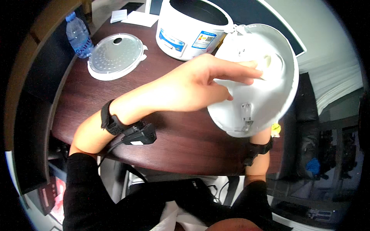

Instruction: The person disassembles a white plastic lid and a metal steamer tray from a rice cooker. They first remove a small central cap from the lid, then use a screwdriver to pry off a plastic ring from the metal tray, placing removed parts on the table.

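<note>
Head view: L hand point(200, 81) reaches across the inner face of a white rice-cooker lid point(268, 92), fingers extended & thumb apart, not clenched; fingertips are at the lid's round central part, can't tell if pressing or pinching. R hand is hidden behind the lid, so can't tell its grip; R forearm point(257, 167) w/ black wrist strap point(261, 149) runs up to the lid's lower edge. Lid is tilted up over the R side of a dark-brown wood-grain desk point(181, 142), w/ a small latch-type fitting point(246, 111) near its bottom. White rice-cooker body point(192, 30) w/ blue labels stands just beyond, mouth up; can't tell if joined to lid. Round vented inner plate point(117, 56) lies on desk, L side, beside a blue-capped water bottle point(79, 36).
</note>
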Tool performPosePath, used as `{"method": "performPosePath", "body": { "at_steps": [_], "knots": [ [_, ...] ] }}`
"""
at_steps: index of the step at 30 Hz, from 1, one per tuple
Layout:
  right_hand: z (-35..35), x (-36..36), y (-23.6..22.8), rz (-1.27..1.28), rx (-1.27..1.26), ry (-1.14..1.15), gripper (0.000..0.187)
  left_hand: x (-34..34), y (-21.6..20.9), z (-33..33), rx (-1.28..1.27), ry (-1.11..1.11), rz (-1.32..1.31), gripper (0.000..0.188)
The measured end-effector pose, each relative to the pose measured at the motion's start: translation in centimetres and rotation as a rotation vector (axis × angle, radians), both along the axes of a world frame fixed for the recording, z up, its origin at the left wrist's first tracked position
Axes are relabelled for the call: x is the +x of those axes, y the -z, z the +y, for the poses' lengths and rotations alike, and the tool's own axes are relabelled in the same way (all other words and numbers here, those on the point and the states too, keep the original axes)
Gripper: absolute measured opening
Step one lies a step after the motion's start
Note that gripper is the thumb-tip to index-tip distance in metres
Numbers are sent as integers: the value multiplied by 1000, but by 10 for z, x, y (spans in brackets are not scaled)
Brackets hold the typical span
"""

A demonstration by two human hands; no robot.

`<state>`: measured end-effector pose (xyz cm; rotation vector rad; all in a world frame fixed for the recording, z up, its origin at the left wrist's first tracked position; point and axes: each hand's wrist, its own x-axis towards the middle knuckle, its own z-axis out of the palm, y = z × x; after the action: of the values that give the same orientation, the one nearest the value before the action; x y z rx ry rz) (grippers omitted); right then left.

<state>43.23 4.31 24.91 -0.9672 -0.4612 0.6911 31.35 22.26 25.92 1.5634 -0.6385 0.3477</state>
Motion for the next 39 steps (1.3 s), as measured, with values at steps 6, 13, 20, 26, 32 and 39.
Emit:
{"method": "performPosePath", "body": {
  "at_steps": [6, 13, 20, 26, 32, 39],
  "knots": [
    [-5, -9, 2, -101, 11, 37, 47, -7, -5, -4, 155, -159, -207, 71],
    [-4, -10, 7, -149, 10, 55, 48, -5, -4, -9, 200, -464, -360, 45],
    [-8, -18, 12, -183, 3, 77, 48, -7, -5, -6, 242, -641, -440, 19],
    [-9, -23, 15, -205, 6, 94, 49, -6, -5, -9, 185, -678, -523, 16],
    [-7, -26, 17, -219, 2, 95, 50, -9, 1, -13, 176, -663, -491, 17],
    [-7, -27, 17, -230, 5, 105, 50, -10, -5, -15, 76, -650, -398, 35]
  ]
}}
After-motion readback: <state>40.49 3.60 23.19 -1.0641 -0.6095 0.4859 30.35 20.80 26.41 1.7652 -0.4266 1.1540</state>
